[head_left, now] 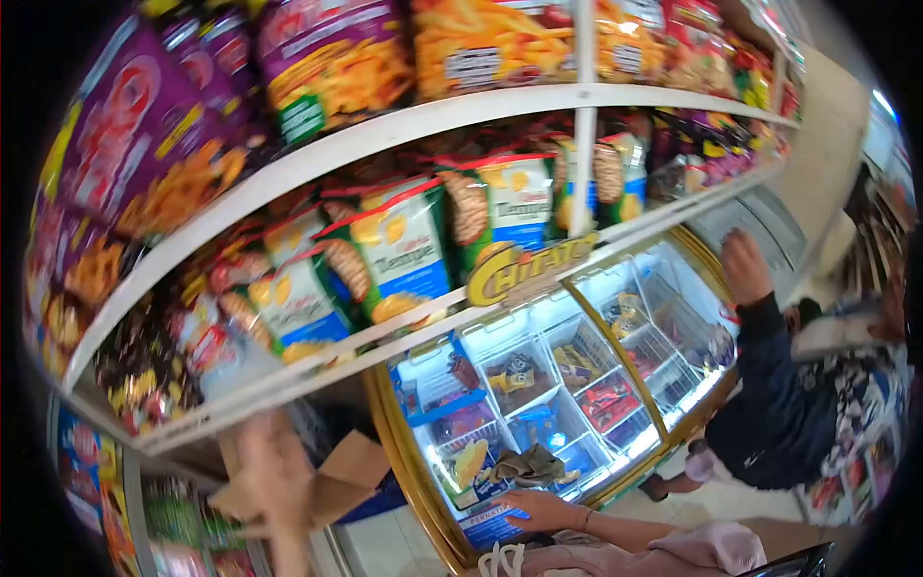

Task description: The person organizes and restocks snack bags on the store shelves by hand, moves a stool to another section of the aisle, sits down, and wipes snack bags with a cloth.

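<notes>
My left hand [274,466] is raised by the lower edge of the snack shelf [288,394], in front of an open cardboard box [351,471]. Motion blur hides its fingers, so any hold cannot be made out. Fingers stretched out, my right hand [543,510] lies on the near edge of an ice cream freezer [418,505]. Beside it is a crumpled grey-brown thing [529,466], perhaps cloth, on the freezer's glass. Green, white and blue Tempe chip bags [404,250] stand in a row on the shelf above the freezer.
Large purple snack bags [332,58] fill the upper shelf. A yellow Chitato sign [529,269] hangs at the shelf edge. Ice cream packs [611,399] lie in wire baskets under the glass. At the right, another person's dark-sleeved arm [769,385] reaches up beside the freezer.
</notes>
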Tool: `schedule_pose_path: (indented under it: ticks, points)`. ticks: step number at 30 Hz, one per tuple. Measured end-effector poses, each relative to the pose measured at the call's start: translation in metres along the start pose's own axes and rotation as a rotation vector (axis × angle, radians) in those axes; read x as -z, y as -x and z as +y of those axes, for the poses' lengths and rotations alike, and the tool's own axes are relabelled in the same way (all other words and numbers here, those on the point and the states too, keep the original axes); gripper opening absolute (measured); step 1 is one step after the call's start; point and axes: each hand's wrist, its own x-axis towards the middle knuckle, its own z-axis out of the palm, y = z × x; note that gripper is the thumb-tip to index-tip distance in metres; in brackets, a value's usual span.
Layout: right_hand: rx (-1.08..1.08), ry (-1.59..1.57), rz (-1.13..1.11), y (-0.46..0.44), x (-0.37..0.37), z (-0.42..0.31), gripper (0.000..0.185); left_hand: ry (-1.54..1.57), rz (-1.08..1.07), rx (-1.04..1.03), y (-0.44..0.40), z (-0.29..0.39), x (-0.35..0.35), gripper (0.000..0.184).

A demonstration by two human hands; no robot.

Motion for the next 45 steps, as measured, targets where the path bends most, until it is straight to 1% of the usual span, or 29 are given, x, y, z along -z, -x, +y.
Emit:
schedule_pose_path:
  ticks: [1,3,4,5,6,7,9,12,15,16,19,20,21,22,23,24,25,27,29,30,32,33,35,37,38,39,41,43,45]
  points:
    - [-0.013,-0.002,0.014,0.006,-0.001,0.003,0.042,0.042,-0.123,0.099,0.036,0.009,-0.023,0.041]
    - [0.009,-0.014,-0.012,0.009,0.001,0.009,0.042,-0.077,-0.376,-0.105,0.098,0.021,-0.080,0.038]
    - [-0.008,-0.084,-0.003,0.014,0.007,0.003,0.042,0.002,-0.625,0.163,0.143,0.013,-0.124,0.047]
    - [-0.032,-0.089,0.019,0.010,0.012,0.000,0.039,0.089,-0.561,-0.148,0.174,0.019,-0.148,0.060]
    - [-0.062,-0.088,0.043,0.010,0.012,0.004,0.036,0.371,-0.441,-0.301,0.203,0.014,-0.190,0.068]
    - [-0.097,-0.083,0.071,0.010,0.014,0.008,0.033,-0.014,-0.560,-0.229,0.219,0.046,-0.186,0.064]
    - [-0.042,-0.036,0.191,0.008,0.013,0.037,0.032,-0.111,-0.464,-0.226,0.269,0.052,-0.230,0.054]
    - [-0.038,0.272,0.135,0.003,0.027,0.061,0.047,-0.172,-0.285,-0.252,0.278,0.054,-0.242,0.040]
    - [-0.089,0.343,0.074,-0.003,0.019,0.097,0.062,-0.209,-0.487,-0.237,0.283,0.038,-0.268,0.021]
    - [-0.070,0.418,0.071,-0.006,0.014,0.101,0.063,-0.139,-0.239,-0.243,0.280,0.038,-0.254,0.009]
    - [0.001,0.541,0.070,-0.019,0.009,0.085,0.059,0.016,-0.527,-0.071,0.280,0.036,-0.215,0.014]
    - [0.038,0.535,0.060,-0.022,0.005,0.088,0.055,0.009,-0.519,-0.065,0.286,0.033,-0.204,0.021]
    - [0.071,0.527,0.054,-0.025,0.000,0.090,0.052,0.054,-0.480,0.008,0.295,0.031,-0.200,0.025]
    - [0.143,0.522,0.054,-0.029,-0.008,0.080,0.039,0.102,-0.446,0.079,0.306,0.029,-0.199,0.029]
    - [0.140,0.443,-0.020,-0.033,-0.016,0.076,0.034,0.151,-0.412,0.149,0.318,0.028,-0.199,0.033]
    - [0.133,0.367,-0.092,-0.036,-0.023,0.069,0.030,0.191,-0.357,0.191,0.316,0.035,-0.178,0.043]
    - [0.218,0.170,-0.085,-0.037,-0.037,0.067,0.023,0.183,-0.381,0.192,0.309,0.045,-0.145,0.050]
    - [0.034,-0.089,-0.289,-0.036,-0.047,0.022,0.022,0.164,-0.278,0.267,0.314,0.053,-0.131,0.058]
    - [-0.092,-0.410,-0.364,-0.029,-0.067,0.024,0.017,0.378,-0.259,0.428,0.329,0.043,-0.147,0.058]
    - [-0.074,-0.397,-0.380,-0.029,-0.071,0.019,0.016,0.478,-0.244,0.509,0.334,0.041,-0.147,0.058]
    - [-0.026,-0.364,-0.430,-0.032,-0.070,0.011,0.014,0.521,-0.203,0.521,0.349,0.037,-0.142,0.060]
    - [-0.080,-0.464,-0.498,-0.034,-0.076,0.019,0.013,0.534,-0.175,0.530,0.355,0.035,-0.134,0.061]
    - [-0.114,-0.592,-0.544,-0.034,-0.082,0.001,0.015,0.495,-0.055,0.671,0.378,0.039,-0.115,0.047]
    - [-0.123,-0.549,-0.576,-0.039,-0.098,0.005,0.013,0.344,0.134,0.746,0.415,0.043,-0.105,0.041]
    - [-0.132,-0.523,-0.588,-0.042,-0.104,0.009,0.012,0.282,0.133,0.925,0.435,0.045,-0.095,0.038]
    - [0.035,-0.376,-0.573,-0.048,-0.108,0.007,0.015,0.222,0.132,1.103,0.455,0.051,-0.079,0.035]
    - [0.356,-0.087,-0.522,-0.060,-0.111,-0.005,0.020,-0.042,0.258,1.270,0.535,0.036,-0.088,0.035]
    - [0.491,0.018,-0.477,-0.067,-0.119,-0.020,0.026,0.413,0.731,1.566,0.544,0.066,-0.042,0.031]
    - [0.610,0.141,-0.448,-0.074,-0.128,-0.030,0.030,0.421,1.110,1.654,0.598,0.063,-0.042,0.025]
